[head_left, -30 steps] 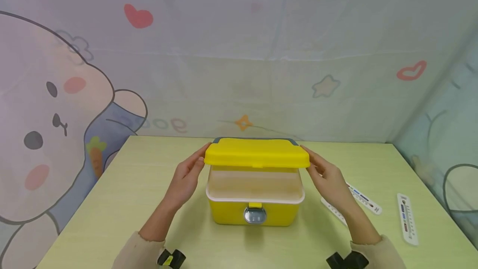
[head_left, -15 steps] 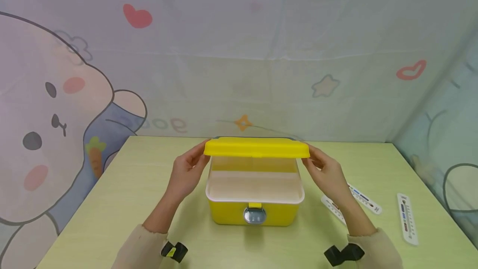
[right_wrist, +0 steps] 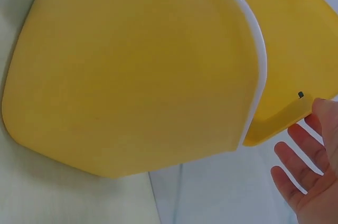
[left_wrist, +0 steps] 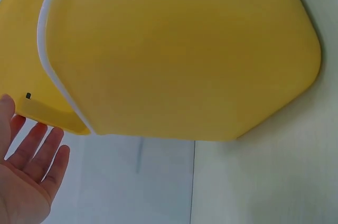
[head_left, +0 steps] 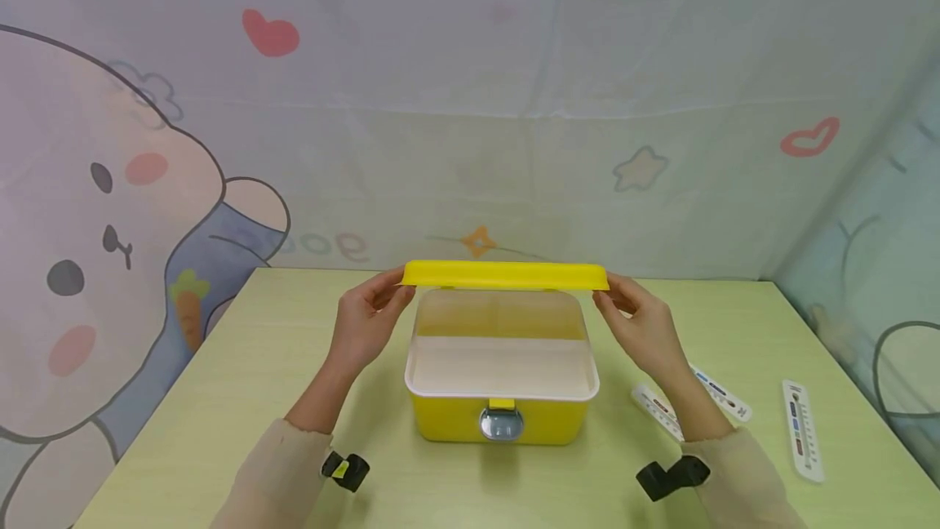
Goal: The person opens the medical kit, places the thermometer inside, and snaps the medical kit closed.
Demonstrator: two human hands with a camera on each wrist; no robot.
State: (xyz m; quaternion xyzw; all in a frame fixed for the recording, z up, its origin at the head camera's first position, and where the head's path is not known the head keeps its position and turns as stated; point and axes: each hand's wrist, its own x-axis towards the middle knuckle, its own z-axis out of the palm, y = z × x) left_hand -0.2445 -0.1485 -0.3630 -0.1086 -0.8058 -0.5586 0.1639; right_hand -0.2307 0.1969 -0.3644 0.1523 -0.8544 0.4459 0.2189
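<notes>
Left hand [head_left: 365, 321]: we see thumb and fingers pinching one end of the raised lid [head_left: 507, 274].
Right hand [head_left: 646, 329]: pinches the lid's opposite end; we judge that this paired grip keeps it level.
Box [head_left: 455, 423]: stands below and nearer us than the grip, its latch [head_left: 502, 424] facing us, presumably for easy access.
White strips [head_left: 803, 431]: three lie outside the right-hand grip, two by the forearm, perhaps leaving the box room.

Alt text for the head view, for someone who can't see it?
A person's left hand and right hand hold the open yellow lid of a yellow box at its ends, on a pale table. Three white printed strips lie to the right.
</notes>
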